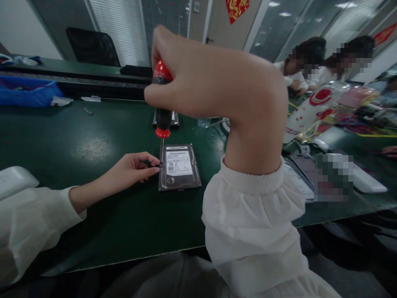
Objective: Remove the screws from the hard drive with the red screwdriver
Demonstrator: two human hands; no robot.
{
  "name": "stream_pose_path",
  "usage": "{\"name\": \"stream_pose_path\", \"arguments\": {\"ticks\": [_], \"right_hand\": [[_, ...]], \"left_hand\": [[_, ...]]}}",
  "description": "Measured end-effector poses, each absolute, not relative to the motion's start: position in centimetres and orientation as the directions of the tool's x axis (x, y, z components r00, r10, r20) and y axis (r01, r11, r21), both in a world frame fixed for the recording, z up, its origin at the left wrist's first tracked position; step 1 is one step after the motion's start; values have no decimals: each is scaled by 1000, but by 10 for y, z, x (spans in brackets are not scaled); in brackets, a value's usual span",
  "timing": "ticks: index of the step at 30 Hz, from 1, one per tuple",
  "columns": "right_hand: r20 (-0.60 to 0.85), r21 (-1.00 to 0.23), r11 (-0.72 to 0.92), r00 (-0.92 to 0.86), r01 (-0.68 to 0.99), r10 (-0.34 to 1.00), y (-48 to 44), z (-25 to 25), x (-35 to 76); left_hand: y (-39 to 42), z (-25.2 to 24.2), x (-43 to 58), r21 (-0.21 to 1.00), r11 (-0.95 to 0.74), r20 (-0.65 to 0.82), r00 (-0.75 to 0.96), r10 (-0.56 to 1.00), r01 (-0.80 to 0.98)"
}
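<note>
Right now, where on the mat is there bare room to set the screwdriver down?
Bare green mat lies left of the hard drive, beyond the left hand, and in front of the drive toward the near edge. It is crowded to the right: loose screws, papers and packaged goods. The right hand holds the screwdriver upright at the drive's left edge.

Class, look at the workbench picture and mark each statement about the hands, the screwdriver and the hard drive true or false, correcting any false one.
1. The right hand grips a screwdriver with a red and black handle. True.
2. The screwdriver lies flat on the mat. False: it stands upright, its tip at the left edge of the hard drive.
3. The left hand touches the drive's left edge. True.
4. The hard drive rests on a white tray. False: it lies on the dark green mat.
5. The drive's label faces up. True.
</note>
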State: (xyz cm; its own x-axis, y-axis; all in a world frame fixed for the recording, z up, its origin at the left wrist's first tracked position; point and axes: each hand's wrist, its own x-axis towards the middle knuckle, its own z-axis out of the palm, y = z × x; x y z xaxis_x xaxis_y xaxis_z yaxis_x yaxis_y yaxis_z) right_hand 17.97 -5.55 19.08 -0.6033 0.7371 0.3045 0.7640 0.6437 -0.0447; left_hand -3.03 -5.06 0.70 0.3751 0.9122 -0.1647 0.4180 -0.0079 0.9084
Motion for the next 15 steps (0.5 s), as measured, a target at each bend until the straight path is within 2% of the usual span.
{"name": "stream_pose_path", "arguments": {"ticks": [3,6,12,15], "right_hand": [[332,-67,677,-624,733,708,-51,189,177],[353,-61,644,-587,763,729,-48,188,175],[297,-55,660,-619,749,727,-48,189,175],[287,-6,639,-611,769,738,-49,189,173]], "left_hand": [[-50,7,-31,907,-8,-167,377,911,422],[-50,7,-31,900,1,-180,370,911,435],[-52,8,-31,906,5,-176,364,915,424],[-51,8,-31,910,-2,-169,376,911,415]]}}
